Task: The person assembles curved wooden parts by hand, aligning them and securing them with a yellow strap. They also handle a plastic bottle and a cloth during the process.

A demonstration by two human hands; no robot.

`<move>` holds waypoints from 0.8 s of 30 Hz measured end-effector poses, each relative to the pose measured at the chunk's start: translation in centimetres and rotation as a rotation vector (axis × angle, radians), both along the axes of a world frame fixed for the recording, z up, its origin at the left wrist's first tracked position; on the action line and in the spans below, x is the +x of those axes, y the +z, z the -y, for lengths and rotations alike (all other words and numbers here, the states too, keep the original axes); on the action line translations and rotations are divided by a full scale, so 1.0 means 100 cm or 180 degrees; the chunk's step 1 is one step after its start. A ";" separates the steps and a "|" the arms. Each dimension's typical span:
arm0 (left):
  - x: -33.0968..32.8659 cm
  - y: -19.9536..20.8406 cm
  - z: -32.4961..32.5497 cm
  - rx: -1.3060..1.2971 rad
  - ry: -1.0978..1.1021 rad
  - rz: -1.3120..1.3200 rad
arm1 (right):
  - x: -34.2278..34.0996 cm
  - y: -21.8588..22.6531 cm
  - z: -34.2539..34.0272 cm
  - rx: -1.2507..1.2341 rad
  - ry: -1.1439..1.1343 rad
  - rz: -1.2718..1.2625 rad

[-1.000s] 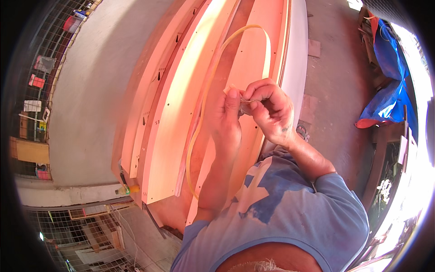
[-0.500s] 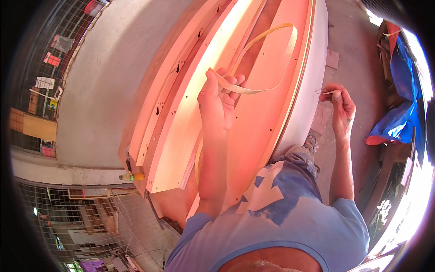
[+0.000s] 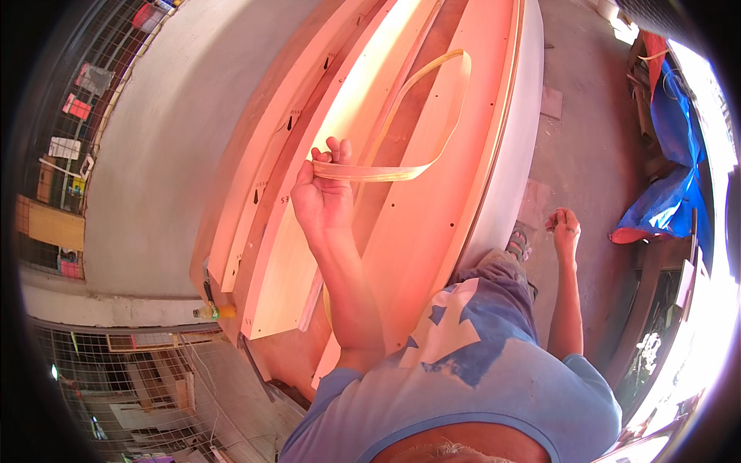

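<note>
My left hand (image 3: 324,202) is raised over the wooden panels, pinching a long, thin, pale yellowish strip (image 3: 390,174) between thumb and fingers. The strip bends away in a wide loop above the panels, and its other end passes down behind my hand and forearm. My right hand (image 3: 566,228) hangs lower on the right, past the panels' edge, with its fingers closed. Whatever it may hold is too small to make out. Beneath the loop lie long, curved wooden panels (image 3: 440,166), side by side, with small dark holes and several dark slots.
A pale curved side (image 3: 513,147) bounds the panels on the right. Wire-mesh shelving (image 3: 54,201) with boxes stands left, and a small bottle (image 3: 216,312) sits by the panels' near left corner. Blue tarpaulin (image 3: 671,174) hangs at the right over stacked boards.
My left hand has moved left and slightly down with the looped strip. My right hand has dropped, and the thin sliver that stuck out of its fingers no longer shows.
</note>
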State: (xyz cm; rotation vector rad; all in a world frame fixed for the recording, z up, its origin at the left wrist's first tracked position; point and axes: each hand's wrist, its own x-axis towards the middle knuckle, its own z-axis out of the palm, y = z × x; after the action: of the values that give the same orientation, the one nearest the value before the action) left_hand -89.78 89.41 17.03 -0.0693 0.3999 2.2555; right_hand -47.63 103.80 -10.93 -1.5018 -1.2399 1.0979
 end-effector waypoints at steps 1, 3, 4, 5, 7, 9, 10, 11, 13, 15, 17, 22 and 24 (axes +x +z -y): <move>-0.004 -0.002 0.005 0.0148 -0.0007 0.0090 | -0.001 0.000 0.000 0.0018 -0.0006 -0.0075; -0.014 -0.007 0.012 0.0271 0.0013 0.0180 | -0.002 0.004 -0.003 0.0468 0.0217 0.0771; -0.019 -0.011 0.016 0.0517 -0.0129 0.0108 | -0.003 0.006 -0.005 0.0672 0.0309 0.1219; -0.024 -0.015 0.021 0.0730 -0.0084 0.0217 | -0.003 0.007 -0.008 0.0697 0.0434 0.1365; -0.035 -0.023 0.032 0.1425 -0.0104 0.0347 | -0.002 0.003 -0.015 0.0700 0.0668 0.1754; -0.047 -0.028 0.047 0.1554 -0.0043 0.0439 | 0.000 -0.016 -0.018 0.0667 0.0716 0.2007; -0.052 -0.029 0.056 0.1601 0.0115 0.0530 | 0.001 -0.031 -0.017 0.0709 0.0800 0.2178; -0.056 -0.029 0.064 0.1607 0.0187 0.0486 | 0.003 -0.048 -0.016 0.0566 0.0999 0.2224; -0.062 -0.028 0.077 0.1703 0.0342 0.0296 | 0.008 -0.091 -0.002 0.0424 0.1256 0.2181; -0.063 -0.025 0.088 0.1387 0.0872 0.0224 | 0.014 -0.131 0.023 0.0554 0.1720 0.2662; -0.062 -0.022 0.096 0.0923 0.1306 0.0334 | 0.026 -0.148 0.044 -0.0167 0.2471 0.2364; -0.060 -0.008 0.105 0.0046 0.2027 0.0025 | 0.032 -0.060 0.043 -0.1673 0.4265 0.2477; -0.054 -0.004 0.099 -0.0147 0.2001 -0.0134 | 0.020 0.015 0.039 -0.1363 0.4977 0.1530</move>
State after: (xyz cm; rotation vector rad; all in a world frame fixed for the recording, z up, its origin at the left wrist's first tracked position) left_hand -95.20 79.47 16.67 -0.1940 0.5038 2.8692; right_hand -45.60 99.90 -9.47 -0.8658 -2.8222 2.0910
